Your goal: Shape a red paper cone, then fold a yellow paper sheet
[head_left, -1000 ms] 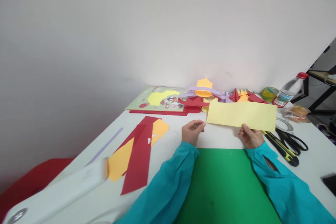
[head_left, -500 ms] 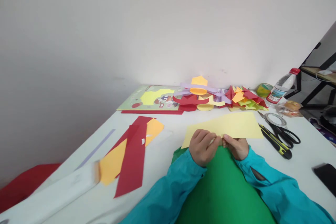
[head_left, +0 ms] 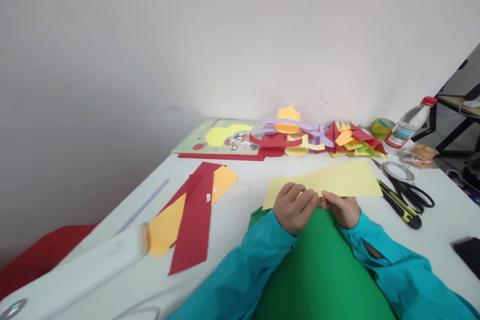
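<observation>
A pale yellow sheet of paper (head_left: 337,177) is held in front of me, just above the near edge of the table. My left hand (head_left: 295,207) is closed on its near edge, fingers curled. Close beside it, my right hand (head_left: 342,209) pinches the same edge, thumb on top and the other fingers underneath. The sheet spreads out beyond both hands. What lies between the fingertips is too small to make out.
Left lie red paper strips (head_left: 193,220), orange paper pieces (head_left: 167,227), a lilac strip (head_left: 143,206) and a white bar-shaped object (head_left: 82,275). Folded paper crafts (head_left: 285,137) stand by the wall. Right are scissors (head_left: 410,192), a yellow-black cutter (head_left: 401,205), a tape roll (head_left: 399,171) and a bottle (head_left: 410,125).
The view has shifted slightly, so the table things appear a little further right. Both hands keep their hold on the yellow paper, with hardly any movement.
</observation>
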Tool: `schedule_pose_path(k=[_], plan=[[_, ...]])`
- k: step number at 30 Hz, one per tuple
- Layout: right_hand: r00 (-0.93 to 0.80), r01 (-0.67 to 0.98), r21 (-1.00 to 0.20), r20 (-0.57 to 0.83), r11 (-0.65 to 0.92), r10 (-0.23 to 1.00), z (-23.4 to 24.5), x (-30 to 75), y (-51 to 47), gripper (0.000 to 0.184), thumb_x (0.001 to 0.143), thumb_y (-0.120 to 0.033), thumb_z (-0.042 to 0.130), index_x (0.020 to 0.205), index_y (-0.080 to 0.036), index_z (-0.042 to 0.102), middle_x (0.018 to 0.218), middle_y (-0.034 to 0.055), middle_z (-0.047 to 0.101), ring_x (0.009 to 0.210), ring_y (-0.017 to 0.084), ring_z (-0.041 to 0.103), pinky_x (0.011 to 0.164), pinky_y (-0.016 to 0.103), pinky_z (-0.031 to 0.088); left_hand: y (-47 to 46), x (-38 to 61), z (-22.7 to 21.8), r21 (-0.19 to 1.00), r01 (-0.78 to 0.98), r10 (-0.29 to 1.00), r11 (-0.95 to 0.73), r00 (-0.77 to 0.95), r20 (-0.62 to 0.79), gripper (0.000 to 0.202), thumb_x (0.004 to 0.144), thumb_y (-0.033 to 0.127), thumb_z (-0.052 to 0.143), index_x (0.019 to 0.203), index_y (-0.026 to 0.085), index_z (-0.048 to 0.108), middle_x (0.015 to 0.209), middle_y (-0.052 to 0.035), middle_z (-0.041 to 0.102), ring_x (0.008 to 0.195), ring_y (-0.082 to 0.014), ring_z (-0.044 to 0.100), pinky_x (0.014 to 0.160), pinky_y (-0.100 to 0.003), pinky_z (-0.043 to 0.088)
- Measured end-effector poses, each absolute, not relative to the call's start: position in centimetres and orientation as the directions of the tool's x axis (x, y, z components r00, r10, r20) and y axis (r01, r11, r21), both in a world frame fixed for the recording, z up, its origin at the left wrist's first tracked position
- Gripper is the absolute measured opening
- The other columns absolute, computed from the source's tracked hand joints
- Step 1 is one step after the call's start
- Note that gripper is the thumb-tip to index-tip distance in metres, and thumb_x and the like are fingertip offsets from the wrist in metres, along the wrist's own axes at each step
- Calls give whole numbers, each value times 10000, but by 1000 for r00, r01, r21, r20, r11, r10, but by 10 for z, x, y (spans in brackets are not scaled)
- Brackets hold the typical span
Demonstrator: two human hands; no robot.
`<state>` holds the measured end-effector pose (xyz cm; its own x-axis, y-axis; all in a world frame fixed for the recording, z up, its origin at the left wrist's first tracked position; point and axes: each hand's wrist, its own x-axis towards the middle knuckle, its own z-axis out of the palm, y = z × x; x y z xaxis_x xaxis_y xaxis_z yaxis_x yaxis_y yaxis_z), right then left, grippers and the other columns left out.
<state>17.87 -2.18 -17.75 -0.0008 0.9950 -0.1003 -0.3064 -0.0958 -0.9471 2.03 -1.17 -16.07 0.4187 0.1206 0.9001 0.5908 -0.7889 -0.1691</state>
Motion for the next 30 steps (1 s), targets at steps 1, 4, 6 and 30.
schedule_pose_path(k=[1, 4, 6, 30], plan=[[28, -301, -950, -91, -78, 996, -178, 180, -22, 345, 548, -450, 813, 470, -157, 647, 478, 18, 616, 486, 135, 542, 525, 288, 445, -11, 19, -160, -168, 596, 122, -785, 416, 901, 128, 752, 77, 611, 871, 121, 598, 774, -48, 672, 702, -167, 526, 609, -320, 418], [109, -327, -944, -71, -31, 991, -179, 186, -19, 273, 538, -372, 825, 501, -154, 666, 493, 23, 633, 475, 140, 558, 507, 286, 466, -6, 15, -160, -165, 617, 128, -770, 402, 907, 167, 735, 71, 634, 884, 134, 598, 775, -41, 675, 710, -165, 528, 613, -317, 416], [147, -356, -935, -59, -3, 987, -178, 191, -15, 236, 529, -335, 823, 515, -157, 669, 494, 20, 637, 464, 139, 561, 487, 280, 468, -2, 10, -161, -154, 643, 136, -750, 378, 916, 173, 734, 69, 639, 878, 154, 595, 758, -31, 673, 706, -163, 532, 612, -314, 412], [115, -561, -828, -92, -11, 989, -181, 241, 11, 168, 548, -235, 766, 499, -194, 610, 462, -15, 586, 461, 118, 539, 466, 270, 467, 23, -26, -159, -181, 783, 141, -595, 324, 936, 127, 753, 81, 607, 823, 186, 586, 697, -48, 645, 686, -181, 563, 604, -319, 383]])
